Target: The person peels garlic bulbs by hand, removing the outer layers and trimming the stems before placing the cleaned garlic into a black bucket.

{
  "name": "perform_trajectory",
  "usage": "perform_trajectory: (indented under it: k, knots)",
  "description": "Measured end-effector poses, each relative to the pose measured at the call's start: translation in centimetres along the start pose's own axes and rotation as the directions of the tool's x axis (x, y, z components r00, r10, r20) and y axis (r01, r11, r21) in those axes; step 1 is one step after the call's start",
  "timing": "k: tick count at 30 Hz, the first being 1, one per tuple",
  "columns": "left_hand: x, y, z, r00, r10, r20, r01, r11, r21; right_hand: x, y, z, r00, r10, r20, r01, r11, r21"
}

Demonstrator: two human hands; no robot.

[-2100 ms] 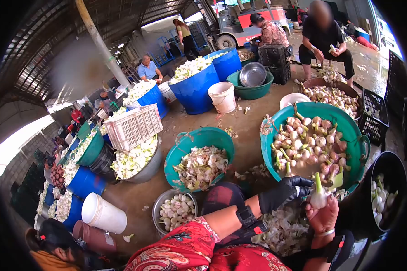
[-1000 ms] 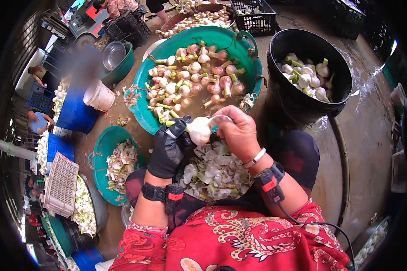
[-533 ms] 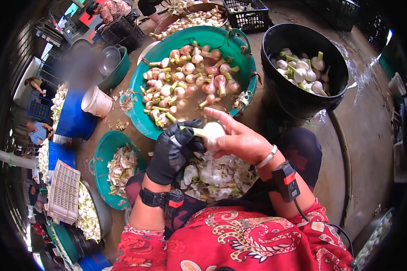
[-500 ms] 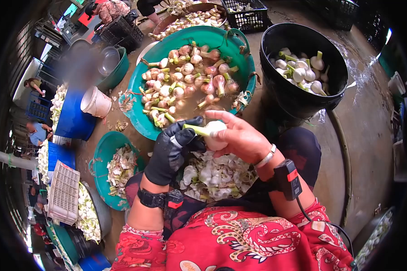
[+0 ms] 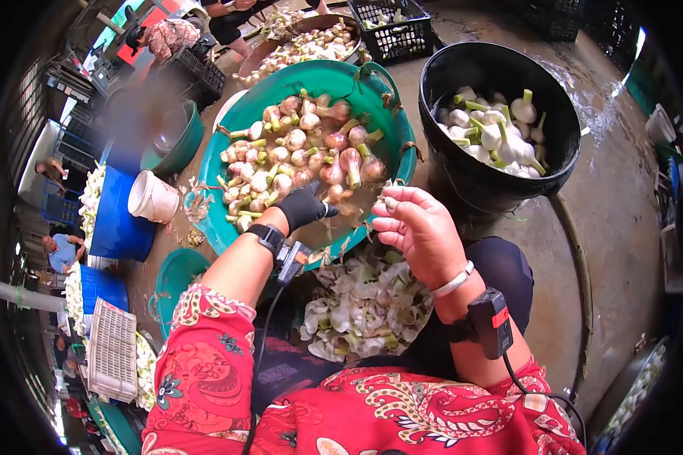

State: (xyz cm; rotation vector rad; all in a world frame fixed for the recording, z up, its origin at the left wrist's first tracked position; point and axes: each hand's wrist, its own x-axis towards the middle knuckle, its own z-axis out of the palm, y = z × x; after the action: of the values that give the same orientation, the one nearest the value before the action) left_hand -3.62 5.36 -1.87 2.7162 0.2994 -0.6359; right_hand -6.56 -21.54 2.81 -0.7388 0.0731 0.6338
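Now dips left hand [image 5: 302, 206] into the upper-centre green tub [image 5: 288, 78] of garlic bulbs [image 5: 350, 163], with grip unclear; curls right hand [image 5: 425, 235] narrow near its rim, without a bulb.

Stemmed pink-white garlic bulbs [image 5: 350, 165], jumbled in murky water [image 5: 361, 202] inside a green tub [image 5: 326, 76]

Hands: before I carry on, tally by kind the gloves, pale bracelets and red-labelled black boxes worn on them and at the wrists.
Gloves: 1, the black glove on the left hand
Pale bracelets: 1, the bracelet below the right hand
Red-labelled black boxes: 2, the left box and the right box
Total: 4
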Motion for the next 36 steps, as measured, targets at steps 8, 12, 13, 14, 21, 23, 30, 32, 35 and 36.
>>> perform_trajectory:
  k: [8,12,13,14,21,23,30,32,35,36]
  knots:
    - [-3.0,0.3,-3.7,0.989,0.07,-0.127,-0.116,0.908,-0.402,0.8,0.1,1.3,0.997,-0.061,0.037,0.069,0.951,-0.3]
    - [-11.7,3.3,-4.8,0.968,0.173,-0.184,-0.247,0.797,-0.551,0.8,3.7,2.9,0.914,-0.277,0.296,0.405,0.665,-0.628]
    - [-13.2,3.3,-4.2,0.982,0.106,-0.156,-0.184,0.721,-0.668,1.4,5.4,2.7,0.876,-0.355,0.326,0.481,0.686,-0.546]
    - [-14.5,3.4,-3.6,0.992,0.044,-0.121,-0.122,0.627,-0.77,1.1,5.7,2.8,0.875,-0.349,0.336,0.483,0.687,-0.544]
    - [-17.7,3.3,1.2,0.936,0.016,-0.35,-0.35,0.113,-0.93,0.0,8.1,3.0,0.895,-0.318,0.313,0.431,0.797,-0.422]
    - [-18.0,3.7,1.3,0.93,0.048,-0.363,-0.367,0.122,-0.922,-0.3,8.1,3.3,0.875,-0.334,0.351,0.467,0.775,-0.427]
    - [-18.8,5.3,1.2,0.952,-0.005,-0.305,-0.302,0.11,-0.947,-1.5,7.9,3.7,0.938,-0.198,0.283,0.273,0.928,-0.254]
    - [-18.4,4.6,1.5,0.933,-0.005,-0.359,-0.349,0.217,-0.911,-1.5,7.8,3.7,0.951,-0.148,0.273,0.214,0.95,-0.228]
    - [-17.8,3.6,1.8,0.955,0.008,-0.295,-0.293,0.138,-0.946,-1.8,7.9,3.8,0.951,-0.134,0.278,0.211,0.94,-0.267]
    - [-17.8,3.4,2.0,0.949,0.016,-0.314,-0.313,0.138,-0.94,-1.8,8.0,3.8,0.948,-0.139,0.287,0.217,0.941,-0.261]
